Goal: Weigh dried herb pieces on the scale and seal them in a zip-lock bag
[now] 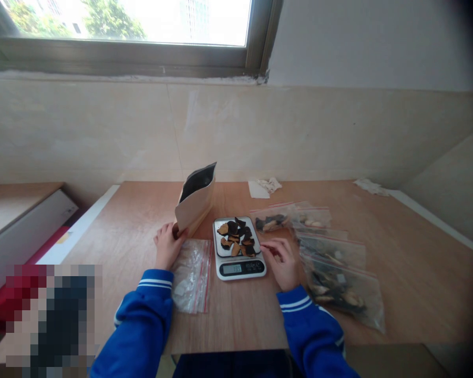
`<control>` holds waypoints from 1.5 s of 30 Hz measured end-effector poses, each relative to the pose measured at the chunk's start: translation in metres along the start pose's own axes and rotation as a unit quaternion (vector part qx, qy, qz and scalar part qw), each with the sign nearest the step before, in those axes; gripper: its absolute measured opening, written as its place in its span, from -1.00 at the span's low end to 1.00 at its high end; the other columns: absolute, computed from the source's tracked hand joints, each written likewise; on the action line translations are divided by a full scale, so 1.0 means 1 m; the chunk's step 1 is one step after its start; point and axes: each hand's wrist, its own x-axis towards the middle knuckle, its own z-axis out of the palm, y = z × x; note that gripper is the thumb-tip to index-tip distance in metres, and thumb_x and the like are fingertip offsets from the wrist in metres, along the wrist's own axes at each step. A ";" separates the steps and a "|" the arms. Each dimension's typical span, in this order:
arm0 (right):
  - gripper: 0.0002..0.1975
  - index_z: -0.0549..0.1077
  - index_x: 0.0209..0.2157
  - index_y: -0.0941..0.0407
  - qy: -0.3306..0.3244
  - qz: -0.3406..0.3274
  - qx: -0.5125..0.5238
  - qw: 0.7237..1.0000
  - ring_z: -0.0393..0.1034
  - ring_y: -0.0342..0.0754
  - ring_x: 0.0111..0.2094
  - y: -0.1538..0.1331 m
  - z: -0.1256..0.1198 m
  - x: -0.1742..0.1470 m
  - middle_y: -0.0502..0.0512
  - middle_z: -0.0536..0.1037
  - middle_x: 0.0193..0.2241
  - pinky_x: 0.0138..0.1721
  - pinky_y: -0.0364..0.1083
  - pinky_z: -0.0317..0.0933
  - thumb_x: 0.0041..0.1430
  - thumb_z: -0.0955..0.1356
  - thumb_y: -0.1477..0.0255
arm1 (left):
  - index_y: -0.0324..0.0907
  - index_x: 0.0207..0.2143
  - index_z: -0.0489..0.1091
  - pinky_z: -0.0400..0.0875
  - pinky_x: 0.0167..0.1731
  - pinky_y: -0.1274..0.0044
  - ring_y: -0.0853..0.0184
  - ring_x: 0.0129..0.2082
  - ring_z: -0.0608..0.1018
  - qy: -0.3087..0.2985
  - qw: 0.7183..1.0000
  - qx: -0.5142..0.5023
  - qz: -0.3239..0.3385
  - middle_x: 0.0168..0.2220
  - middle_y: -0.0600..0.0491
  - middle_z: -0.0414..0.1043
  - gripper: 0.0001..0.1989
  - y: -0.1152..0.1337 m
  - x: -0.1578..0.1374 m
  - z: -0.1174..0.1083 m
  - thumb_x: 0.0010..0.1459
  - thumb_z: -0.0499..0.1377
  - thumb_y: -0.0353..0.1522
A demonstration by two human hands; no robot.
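A small digital kitchen scale (238,268) sits on the wooden table (398,273), its pan piled with dark and orange dried pieces (236,237). My left hand (167,245) grips the bottom corner of an upright kraft paper pouch (196,202) whose mouth stands open. My right hand (283,261) rests beside the scale's right edge, fingers curled and pointing at the pan; whether it pinches a piece I cannot tell. An empty clear zip bag (191,275) lies flat between my hands, left of the scale.
Several clear zip bags (331,262) with dried pieces lie in a row right of the scale. Crumpled paper (265,186) lies at the table's back by the tiled wall. A white box (27,231) sits on the left. More crumpled paper (368,185) lies far right.
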 end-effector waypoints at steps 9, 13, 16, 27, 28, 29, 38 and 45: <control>-0.79 0.54 -0.37 0.07 -0.100 0.035 0.014 0.994 0.38 -0.09 -0.43 -0.002 0.004 0.006 0.04 0.49 -0.40 -0.39 -0.11 0.29 0.17 0.38 0.23 | -0.16 -0.17 0.36 0.24 -0.06 0.23 0.01 -0.01 0.38 -0.005 1.000 -0.005 -0.003 -0.06 -0.14 0.39 -0.62 0.000 0.000 0.000 0.16 0.03 -0.07; -0.78 0.53 -0.30 0.09 -0.110 0.026 0.021 0.993 0.43 -0.04 -0.33 -0.004 0.007 0.012 0.09 0.55 -0.34 -0.32 -0.09 0.33 0.21 0.35 0.24 | -0.16 -0.17 0.36 0.23 -0.05 0.23 0.01 -0.01 0.38 -0.008 1.000 -0.007 -0.003 -0.06 -0.14 0.39 -0.62 0.000 0.000 0.000 0.15 0.04 -0.07; -0.77 0.52 -0.26 0.11 -0.114 0.017 -0.005 0.993 0.43 -0.04 -0.35 -0.007 0.007 0.015 0.11 0.56 -0.34 -0.31 -0.07 0.33 0.26 0.30 0.27 | -0.15 -0.18 0.36 0.23 -0.05 0.23 0.01 -0.02 0.38 -0.006 1.000 -0.010 -0.003 -0.07 -0.14 0.39 -0.62 0.000 0.000 0.000 0.15 0.05 -0.07; -0.84 0.50 -0.21 0.06 -0.139 -0.030 -0.059 0.988 0.39 0.02 -0.13 -0.023 -0.010 -0.001 0.14 0.42 -0.19 -0.08 0.02 0.31 0.21 0.34 0.34 | -0.16 -0.19 0.37 0.24 -0.09 0.26 0.03 -0.04 0.39 -0.002 1.000 0.003 0.004 -0.08 -0.13 0.40 -0.66 0.002 -0.001 -0.002 0.16 0.04 -0.11; -0.84 0.50 -0.20 0.06 -0.143 -0.031 -0.062 0.987 0.38 0.02 -0.11 -0.022 -0.011 -0.003 0.15 0.41 -0.19 -0.07 0.02 0.31 0.20 0.34 0.34 | -0.16 -0.19 0.37 0.24 -0.08 0.26 0.03 -0.04 0.39 -0.002 1.000 0.005 0.004 -0.08 -0.13 0.40 -0.66 0.002 -0.001 -0.002 0.17 0.04 -0.11; -0.84 0.50 -0.20 0.06 -0.144 -0.032 -0.064 0.987 0.38 0.03 -0.10 -0.022 -0.011 -0.004 0.15 0.40 -0.19 -0.06 0.03 0.31 0.20 0.34 0.35 | -0.16 -0.20 0.36 0.24 -0.08 0.26 0.04 -0.04 0.39 -0.002 1.000 0.006 0.005 -0.08 -0.13 0.40 -0.67 0.002 -0.001 -0.002 0.17 0.03 -0.12; -0.84 0.52 -0.30 0.07 -0.114 -0.009 -0.054 0.992 0.36 -0.06 -0.30 -0.024 -0.005 -0.004 0.09 0.37 -0.29 -0.21 -0.04 0.32 0.23 0.31 0.33 | -0.17 -0.17 0.37 0.24 -0.08 0.25 0.02 -0.03 0.39 -0.007 1.000 0.007 0.002 -0.07 -0.14 0.40 -0.65 0.003 -0.001 -0.004 0.17 0.04 -0.11; -0.82 0.52 -0.27 0.09 -0.090 0.024 -0.023 0.995 0.21 -0.14 -0.49 -0.028 -0.007 -0.001 0.03 0.35 -0.39 -0.42 -0.12 0.24 0.23 0.32 0.31 | -0.15 -0.19 0.36 0.24 -0.08 0.24 0.02 -0.03 0.39 -0.005 1.000 0.000 0.002 -0.09 -0.13 0.40 -0.66 0.004 -0.002 -0.005 0.17 0.04 -0.11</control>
